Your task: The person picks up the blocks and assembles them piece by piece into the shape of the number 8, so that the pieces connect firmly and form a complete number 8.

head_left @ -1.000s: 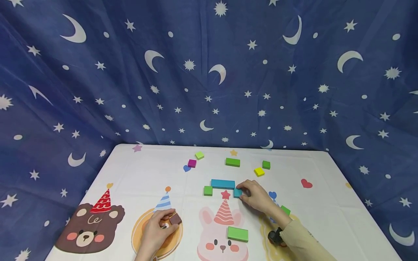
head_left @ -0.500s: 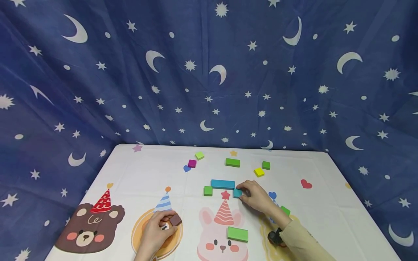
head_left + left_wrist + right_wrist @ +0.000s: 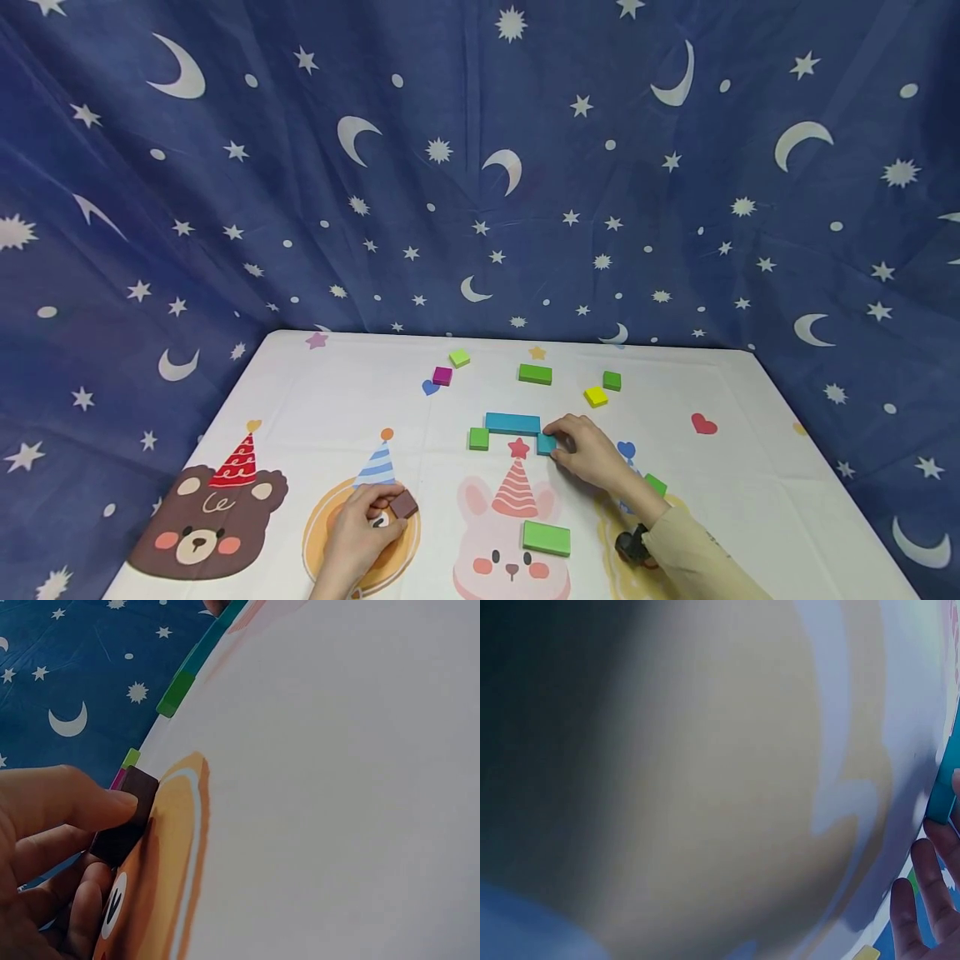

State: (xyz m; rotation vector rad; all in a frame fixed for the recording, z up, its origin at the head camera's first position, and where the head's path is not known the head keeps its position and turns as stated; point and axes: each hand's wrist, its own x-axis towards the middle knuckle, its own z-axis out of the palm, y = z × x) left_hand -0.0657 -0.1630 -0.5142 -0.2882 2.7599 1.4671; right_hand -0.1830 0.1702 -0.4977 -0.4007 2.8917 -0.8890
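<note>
My left hand [image 3: 358,533] pinches a dark brown block [image 3: 403,504] between thumb and fingers, over the orange animal face printed on the tablecloth. In the left wrist view the brown block [image 3: 127,817] shows dark between thumb and fingertips. My right hand [image 3: 588,450] grips a small teal block [image 3: 546,444] by its right side. That block stands at the right end of a long blue block [image 3: 512,423], at its front corner. A small green block [image 3: 478,438] sits at the long block's left end. In the right wrist view, the right fingers [image 3: 932,881] show only at the edge.
Behind lie a magenta block [image 3: 442,376], a lime block [image 3: 459,357], a long green block [image 3: 535,373], a yellow block [image 3: 596,397] and a small green block [image 3: 612,381]. A light green block [image 3: 546,538] lies in front; another green block [image 3: 656,485] is beside the right forearm.
Over the last second the brown block has turned slightly in my left hand's fingers. The right hand stays in place at the teal block.
</note>
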